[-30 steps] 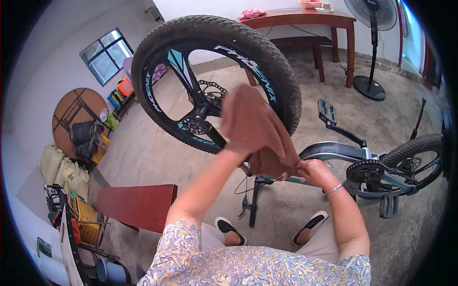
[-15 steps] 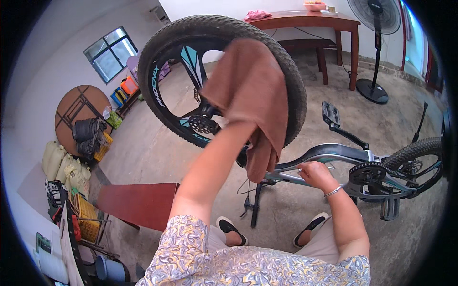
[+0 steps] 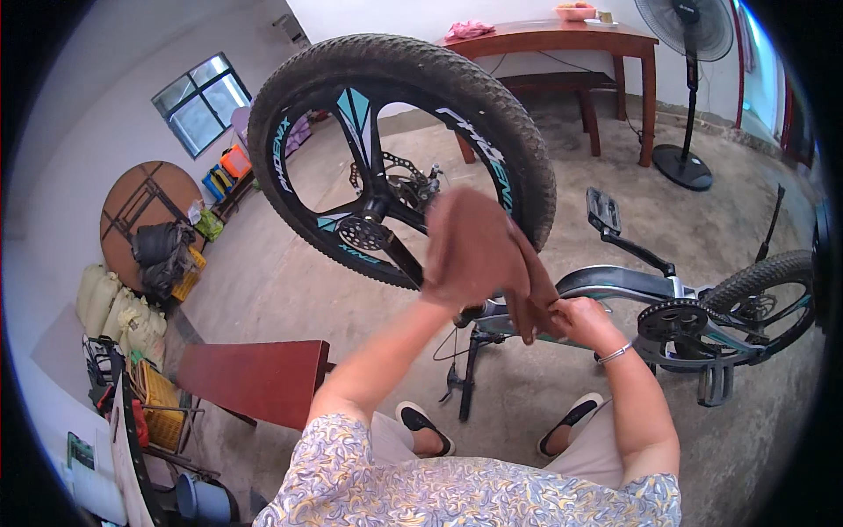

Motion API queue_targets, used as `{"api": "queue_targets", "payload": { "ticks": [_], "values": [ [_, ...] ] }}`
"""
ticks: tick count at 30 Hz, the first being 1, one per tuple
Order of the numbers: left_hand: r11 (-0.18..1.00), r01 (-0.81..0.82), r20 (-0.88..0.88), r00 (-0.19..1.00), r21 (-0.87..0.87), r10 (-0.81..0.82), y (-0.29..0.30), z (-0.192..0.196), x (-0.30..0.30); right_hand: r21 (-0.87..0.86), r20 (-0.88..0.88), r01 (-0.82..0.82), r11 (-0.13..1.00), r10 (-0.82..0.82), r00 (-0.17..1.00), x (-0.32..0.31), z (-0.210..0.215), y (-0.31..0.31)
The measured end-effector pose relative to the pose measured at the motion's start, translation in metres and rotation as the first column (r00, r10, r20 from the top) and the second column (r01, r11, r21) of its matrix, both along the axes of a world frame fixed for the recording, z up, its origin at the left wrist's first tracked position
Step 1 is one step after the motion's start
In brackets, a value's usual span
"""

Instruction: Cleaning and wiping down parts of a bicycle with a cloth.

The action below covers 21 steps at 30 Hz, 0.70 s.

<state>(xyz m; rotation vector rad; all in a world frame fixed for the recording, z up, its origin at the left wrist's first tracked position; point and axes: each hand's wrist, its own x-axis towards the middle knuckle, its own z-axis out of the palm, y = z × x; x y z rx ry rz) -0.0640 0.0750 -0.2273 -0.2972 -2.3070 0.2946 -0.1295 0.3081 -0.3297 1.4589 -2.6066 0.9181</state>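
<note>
Leaning against the wall at the far left edge of the concrete floor [image 3: 290,290], a round wooden tabletop [image 3: 132,215] stands on its side behind a heap of dark bags [image 3: 162,255]. Nearer the person, a low red bench [image 3: 255,379] sits on the floor beside a yellow crate [image 3: 162,413]. The left hand [image 3: 461,263] is wrapped inside a brown cloth [image 3: 479,250], its fingers hidden under the folds, and presses the cloth against the lower rim of the raised front wheel [image 3: 399,149], a fat black tyre with teal spokes. The cloth hangs down to the right hand [image 3: 584,321], which is closed over its trailing end just above the grey bicycle frame [image 3: 623,283]. The bicycle lies upturned, its rear wheel [image 3: 764,299] toward the right edge of the floor. Beyond it, a red wooden table [image 3: 562,39] and a standing fan [image 3: 685,88] stand near the far wall.
</note>
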Motion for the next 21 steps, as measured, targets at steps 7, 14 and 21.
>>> {"api": "queue_targets", "payload": {
  "ticks": [7, 14, 21],
  "values": [
    [0.639, 0.273, -0.107, 0.952, 0.719, -0.286, -0.097, 0.104, -0.026, 0.015, 0.025, -0.017, 1.0, 0.017, 1.0, 0.001, -0.002, -0.005],
    [0.747, 0.149, -0.071, 0.988, 0.648, -0.136, -0.087, 0.113, -0.036, 0.063, 0.023, -0.011, 0.998, 0.01, 1.0, 0.003, -0.001, -0.006],
    [0.824, -0.001, -0.057, 0.998, 0.567, 0.04, -0.025, 0.074, -0.03, 0.076, 0.05, -0.009, 0.997, 0.005, 0.999, 0.007, -0.001, -0.014]
  ]
}}
